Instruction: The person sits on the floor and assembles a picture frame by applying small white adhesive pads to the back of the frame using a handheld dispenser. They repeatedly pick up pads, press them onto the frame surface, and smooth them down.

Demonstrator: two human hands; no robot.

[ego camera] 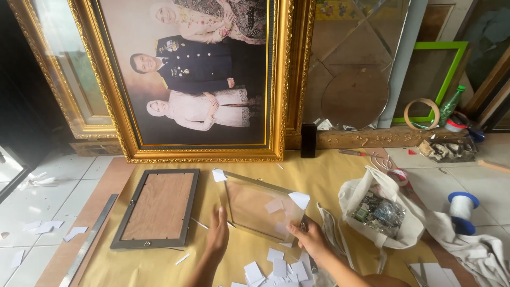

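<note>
A clear glass pane [255,207] with white paper corner guards lies tilted over the brown paper sheet [319,175] on the floor. My left hand [217,234] presses its near left edge with the fingers flat. My right hand [307,237] grips the pane's near right corner. A small grey frame [158,209] with a wooden backing lies face down just left of the pane. Several white paper scraps [276,268] are scattered below my hands.
A large gold-framed portrait [202,79] leans against the wall behind. A white cloth bag [380,212] of small metal parts sits to the right, with a blue spool [462,210] beyond it. A metal ruler [90,239] lies at left. Tape rolls, a green frame and a mirror stand at back right.
</note>
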